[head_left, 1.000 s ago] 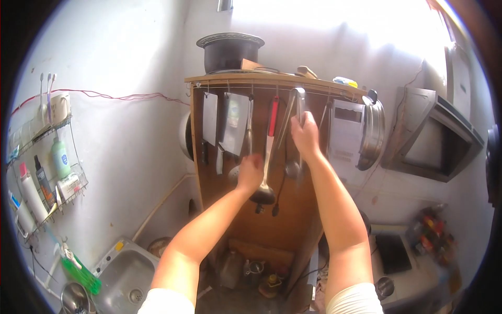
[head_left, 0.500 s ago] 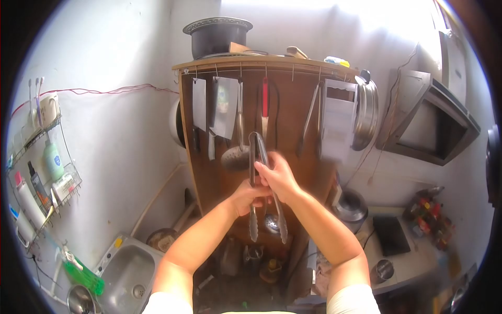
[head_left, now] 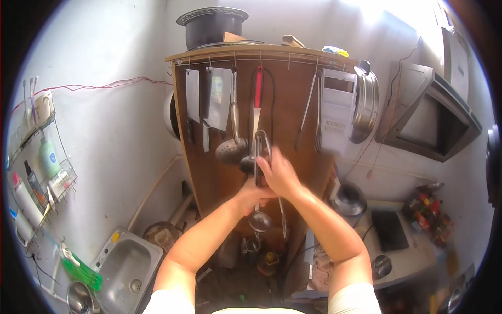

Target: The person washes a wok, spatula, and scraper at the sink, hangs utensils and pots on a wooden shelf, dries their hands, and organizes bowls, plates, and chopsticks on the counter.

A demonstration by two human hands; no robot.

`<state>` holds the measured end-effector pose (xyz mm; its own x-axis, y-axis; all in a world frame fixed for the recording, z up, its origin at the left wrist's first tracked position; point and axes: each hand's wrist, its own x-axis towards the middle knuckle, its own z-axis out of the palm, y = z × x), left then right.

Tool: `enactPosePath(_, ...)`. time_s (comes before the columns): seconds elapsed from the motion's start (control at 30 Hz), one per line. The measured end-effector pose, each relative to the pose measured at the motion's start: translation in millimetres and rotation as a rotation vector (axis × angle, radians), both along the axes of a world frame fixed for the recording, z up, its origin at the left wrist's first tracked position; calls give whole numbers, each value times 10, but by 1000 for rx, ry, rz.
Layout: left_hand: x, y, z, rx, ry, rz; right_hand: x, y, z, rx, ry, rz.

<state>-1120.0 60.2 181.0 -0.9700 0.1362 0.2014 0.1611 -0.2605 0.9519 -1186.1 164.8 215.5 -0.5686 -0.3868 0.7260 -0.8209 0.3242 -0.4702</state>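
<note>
The right hand has its fingers wrapped round the tongs, bend upward, apparently to keep the legs narrow. Below it, the left hand is curled, seemingly on the handle of a spoon whose bowl hangs beneath; overlap hides the exact grip. Farther off, cleavers and a skimmer hang from the cabinet, probably for easy reach. Marks on the white rack and the bottle's label, far left, are unreadable.
</note>
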Motion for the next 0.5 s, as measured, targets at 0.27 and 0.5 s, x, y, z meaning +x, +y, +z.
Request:
enactPosePath(0.27, -44, -21, -60, 18, -86, 37, -676, 43, 346, -414, 404, -494)
enactPosePath(0.5, 54, -141, 21, -6, 1, 127, -1012, 3, 538, -457, 35, -218)
